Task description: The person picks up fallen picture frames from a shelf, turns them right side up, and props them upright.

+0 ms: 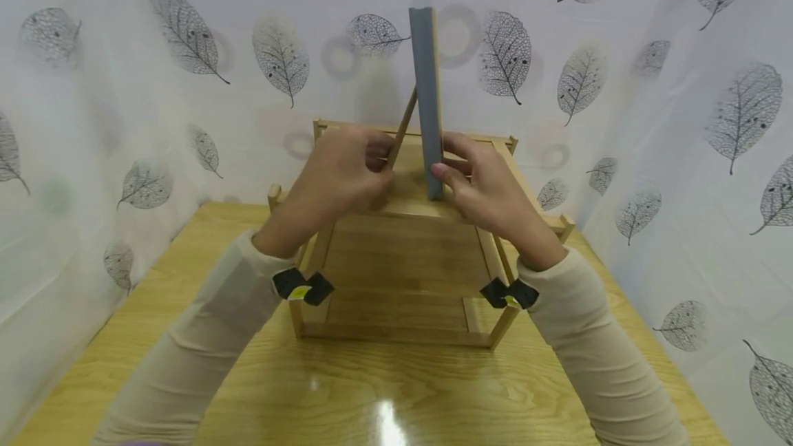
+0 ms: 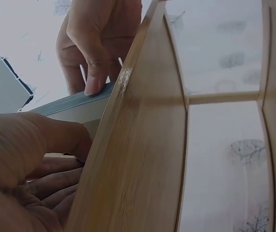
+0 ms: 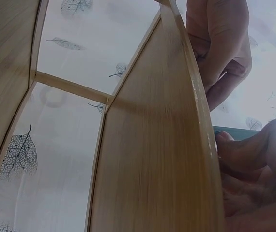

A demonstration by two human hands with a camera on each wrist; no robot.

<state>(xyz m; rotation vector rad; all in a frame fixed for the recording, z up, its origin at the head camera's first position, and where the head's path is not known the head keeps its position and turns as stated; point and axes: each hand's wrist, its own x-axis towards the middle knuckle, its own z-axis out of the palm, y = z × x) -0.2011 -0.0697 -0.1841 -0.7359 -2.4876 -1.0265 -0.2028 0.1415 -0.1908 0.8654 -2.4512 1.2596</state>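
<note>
A tall, thin grey-blue board [image 1: 426, 95] with a yellowish edge stands upright on top of a two-tier wooden shelf [image 1: 405, 205]. From its left side a thin brown strut [image 1: 404, 122] slants down, and my left hand [image 1: 341, 167] holds it with curled fingers. My right hand [image 1: 486, 188] grips the board's lower part, thumb on the grey-blue edge. In the left wrist view, the right thumb lies on the board [image 2: 75, 102]; the shelf [image 2: 128, 145] hides the left fingertips. The right wrist view shows only a strip of the board [image 3: 239, 134] behind the right hand [image 3: 259, 179].
The shelf stands on a wood-grain table [image 1: 310, 391], its raised end posts beside both forearms. A whitish curtain [image 1: 235, 95] with a leaf print hangs behind and along both sides. Black tags [image 1: 303, 286] sit at the sleeve cuffs.
</note>
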